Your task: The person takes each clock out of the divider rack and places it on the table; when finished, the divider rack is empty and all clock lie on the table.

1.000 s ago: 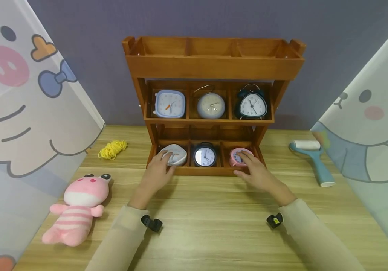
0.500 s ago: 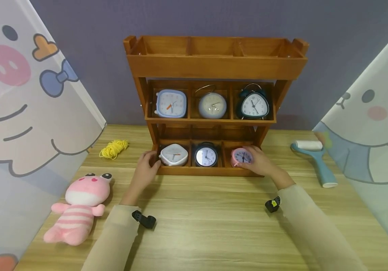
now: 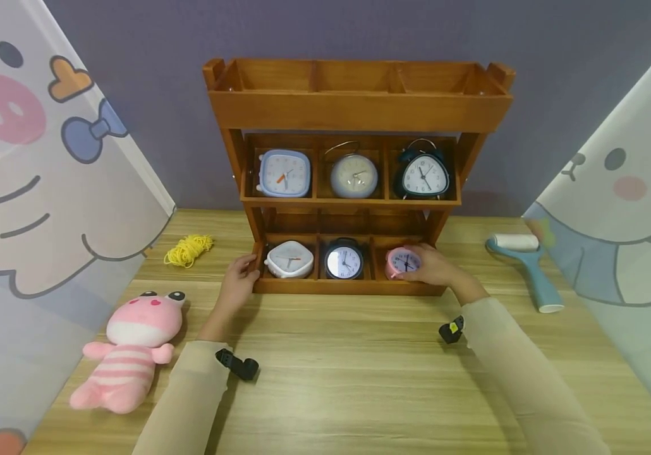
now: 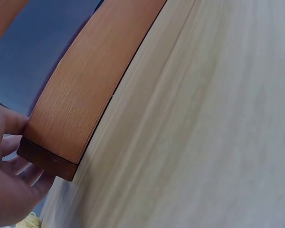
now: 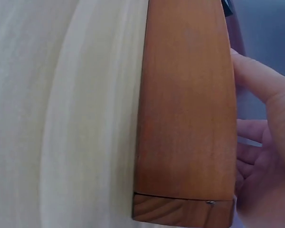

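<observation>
A brown wooden shelf rack (image 3: 359, 112) with three tiers stands at the back. My left hand (image 3: 238, 281) grips the lower tier's left end; in the left wrist view its thumb lies at the board's edge and its fingers (image 4: 26, 173) curl round the end. At the right end my right hand (image 3: 436, 268) holds the small pink alarm clock (image 3: 402, 260) by its right side, thumb low on its front. The right wrist view shows that hand behind the front board (image 5: 187, 104), the clock hidden. A white clock (image 3: 290, 259) and a dark round clock (image 3: 344, 262) fill the other lower compartments.
Blue, grey and dark green clocks (image 3: 425, 175) sit in the middle tier. A pink plush frog (image 3: 132, 354) and yellow cord (image 3: 189, 251) lie left on the wooden table (image 3: 348, 366); a blue-handled lint roller (image 3: 536, 278) lies right. Printed panels (image 3: 627, 189) flank both sides.
My left hand has left the white clock and moved left to the rack's end. The right hand has shifted from the pink clock's front to its right side, uncovering its face.
</observation>
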Demonstrator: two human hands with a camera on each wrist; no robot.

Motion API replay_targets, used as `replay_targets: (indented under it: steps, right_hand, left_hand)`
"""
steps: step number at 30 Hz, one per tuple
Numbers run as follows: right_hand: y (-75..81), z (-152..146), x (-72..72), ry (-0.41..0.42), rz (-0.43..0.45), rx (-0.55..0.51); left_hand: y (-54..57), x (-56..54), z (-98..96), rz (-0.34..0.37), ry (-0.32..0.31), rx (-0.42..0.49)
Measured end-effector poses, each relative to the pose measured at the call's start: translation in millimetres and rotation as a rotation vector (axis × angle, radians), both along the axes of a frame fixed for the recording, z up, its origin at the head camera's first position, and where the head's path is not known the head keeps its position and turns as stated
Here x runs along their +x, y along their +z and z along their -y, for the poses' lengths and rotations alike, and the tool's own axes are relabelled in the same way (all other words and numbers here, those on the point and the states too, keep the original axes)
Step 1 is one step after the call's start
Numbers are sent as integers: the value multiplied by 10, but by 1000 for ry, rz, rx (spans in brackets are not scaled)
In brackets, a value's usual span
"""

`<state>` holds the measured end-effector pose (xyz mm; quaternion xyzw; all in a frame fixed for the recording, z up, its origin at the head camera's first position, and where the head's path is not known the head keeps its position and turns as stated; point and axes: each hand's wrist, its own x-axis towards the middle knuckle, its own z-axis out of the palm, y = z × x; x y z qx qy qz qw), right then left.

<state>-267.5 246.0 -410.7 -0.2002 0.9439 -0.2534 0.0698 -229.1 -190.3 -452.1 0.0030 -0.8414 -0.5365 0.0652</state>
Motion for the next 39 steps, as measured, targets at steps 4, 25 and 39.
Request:
replay_targets:
  steps: [4, 25, 39]
  right_hand:
    - [-39, -9, -15, -17, 5, -1]
    - [-70, -34, -59, -104, -21, -76]
    - [154, -61, 18, -123, -98, -113]
  left_hand:
    - [3, 0, 9, 63, 12, 91]
    - [47, 30, -25, 184, 59, 243]
    - [44, 40, -30, 170, 44, 275]
